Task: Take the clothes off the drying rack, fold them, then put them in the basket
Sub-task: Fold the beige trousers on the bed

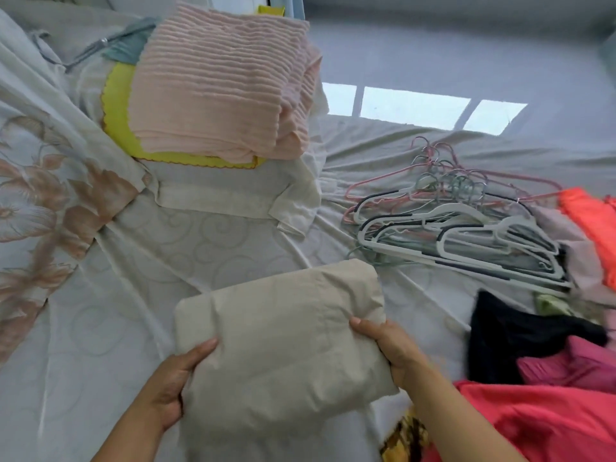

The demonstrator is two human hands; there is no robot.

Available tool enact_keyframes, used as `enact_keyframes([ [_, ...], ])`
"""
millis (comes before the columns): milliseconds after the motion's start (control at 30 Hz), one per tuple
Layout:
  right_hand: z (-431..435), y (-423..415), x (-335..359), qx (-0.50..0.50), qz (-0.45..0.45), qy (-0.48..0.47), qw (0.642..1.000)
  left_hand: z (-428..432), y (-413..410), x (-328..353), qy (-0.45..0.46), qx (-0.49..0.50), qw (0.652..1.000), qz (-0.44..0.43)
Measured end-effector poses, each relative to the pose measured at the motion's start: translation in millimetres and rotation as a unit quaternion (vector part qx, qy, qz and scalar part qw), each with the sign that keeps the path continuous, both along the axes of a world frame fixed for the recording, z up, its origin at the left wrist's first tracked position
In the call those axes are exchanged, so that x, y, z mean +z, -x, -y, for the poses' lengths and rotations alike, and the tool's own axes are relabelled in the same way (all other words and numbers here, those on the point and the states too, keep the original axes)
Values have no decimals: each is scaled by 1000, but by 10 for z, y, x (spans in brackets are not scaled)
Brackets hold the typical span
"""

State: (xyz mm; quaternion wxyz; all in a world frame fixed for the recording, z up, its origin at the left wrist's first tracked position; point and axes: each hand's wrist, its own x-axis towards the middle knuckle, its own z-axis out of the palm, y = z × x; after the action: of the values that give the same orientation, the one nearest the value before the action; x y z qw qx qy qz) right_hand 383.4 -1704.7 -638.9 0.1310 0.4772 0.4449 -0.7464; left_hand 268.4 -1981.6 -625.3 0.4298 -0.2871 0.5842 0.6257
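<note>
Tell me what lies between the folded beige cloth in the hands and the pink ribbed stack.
In the head view, between the folded beige cloth and the pink ribbed stack lie bare swirl-patterned bedsheet and a flat cream garment.

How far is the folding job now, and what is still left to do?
Done: a folded stack, pink ribbed cloth on a yellow scalloped cloth, lies on the bed, beside a heap of empty plastic hangers. In hand: left hand and right hand grip a folded beige garment. Left: loose black, magenta and coral clothes at right. No basket shows.
</note>
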Motion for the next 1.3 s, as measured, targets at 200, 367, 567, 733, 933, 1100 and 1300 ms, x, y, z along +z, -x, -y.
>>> enact_keyframes([
  [200,-1177,-556,482,-74,-99,-34,992,-1305,-489,544,-57,2,994,-90],
  [367,-2481,-1390,808,-140,-146,-91,975,-2670,-1065,882,-133,-47,985,-103],
  [567,-3920,-2335,752,-230,-128,-146,953,-4441,-1590,631,-130,-164,969,-132],
  [733,-4812,-2617,630,-252,-113,-166,947,-5525,-1637,439,-118,-232,945,-198],
  [933,-5514,-2553,409,-207,-83,-266,938,-6239,-1418,120,-43,-227,927,-295],
  [1100,-5471,-2505,-227,17,108,-586,803,-6146,-1738,-509,258,-550,613,-505],
  [1300,-5164,-2488,-779,205,168,-564,782,-6047,-2005,-794,234,-667,576,-411],
])
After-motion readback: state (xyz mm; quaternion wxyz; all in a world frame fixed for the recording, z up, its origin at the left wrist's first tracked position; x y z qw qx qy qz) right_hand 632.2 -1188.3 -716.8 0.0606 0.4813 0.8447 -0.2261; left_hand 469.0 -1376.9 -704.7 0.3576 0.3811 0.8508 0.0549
